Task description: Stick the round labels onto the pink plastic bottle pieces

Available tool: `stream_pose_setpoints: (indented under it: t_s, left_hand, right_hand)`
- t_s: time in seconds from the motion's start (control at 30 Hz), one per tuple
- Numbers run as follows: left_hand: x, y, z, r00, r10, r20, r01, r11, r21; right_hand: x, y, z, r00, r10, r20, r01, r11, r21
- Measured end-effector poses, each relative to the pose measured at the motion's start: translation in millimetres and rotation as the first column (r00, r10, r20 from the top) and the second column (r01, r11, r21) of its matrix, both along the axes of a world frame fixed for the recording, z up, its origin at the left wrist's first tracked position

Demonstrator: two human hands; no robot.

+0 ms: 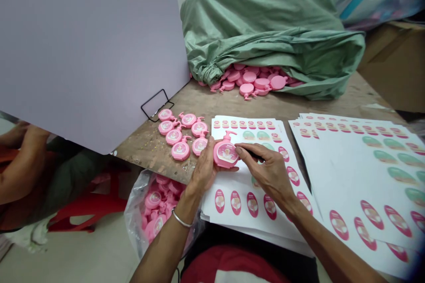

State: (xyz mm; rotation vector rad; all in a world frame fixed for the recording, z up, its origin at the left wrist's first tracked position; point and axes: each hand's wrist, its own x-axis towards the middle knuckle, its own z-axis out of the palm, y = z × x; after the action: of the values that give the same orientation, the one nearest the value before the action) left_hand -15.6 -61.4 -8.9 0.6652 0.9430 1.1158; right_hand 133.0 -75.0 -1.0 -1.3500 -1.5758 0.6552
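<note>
Head view gives us 1 pink bottle [226, 154], held upright over the near stack of sticker sheets [232, 183], with a label [227, 156] on its front. Our left hand [206, 163] grasps it by the side and underneath; our right hand [268, 166] has its thumb and finger close together at the bottle's right edge, a slim dark thing [255, 155] beneath the fingers, and we cannot tell whether it grips that or anything else.

We judge the job well underway: the held bottle looks nearly finished, the labelled bottles [181, 151] lying on the table [229, 104] to its left look done, and some in the clear bag [134, 205] below the table edge also carry labels. What seems left is the heap of bare bottles [247, 84] at the mouth of the green sack [265, 4], where we see no labels.

Counting, we find 7 labelled bottles lying on the table, 1 in hand, 1 sack, 1 clear bag and 2 stacks of sheets, the other being the right stack [348, 172]. Along the near stack's bottom row we count 4 oval stickers [252, 204]; the heaped and bagged bottles overlap too much for us to count
</note>
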Motion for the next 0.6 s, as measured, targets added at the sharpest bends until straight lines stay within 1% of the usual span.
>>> stream_pose_setpoints:
  t_s: [0.37, 0.6]
  left_hand:
    - [-0.8, 0.6, 2.3, 0.999, 0.010, 0.042, -0.010, 1.000, -0.003]
    - [-2.2, -0.2, 0.1, 1.000, 0.002, 0.006, -0.002, 1.000, -0.003]
  right_hand:
    - [-1.7, 3.6, -3.4, 0.997, -0.002, 0.072, -0.003, 0.998, 0.067]
    - [-2.2, 3.5, -5.9, 0.996, -0.001, 0.094, -0.006, 0.997, 0.073]
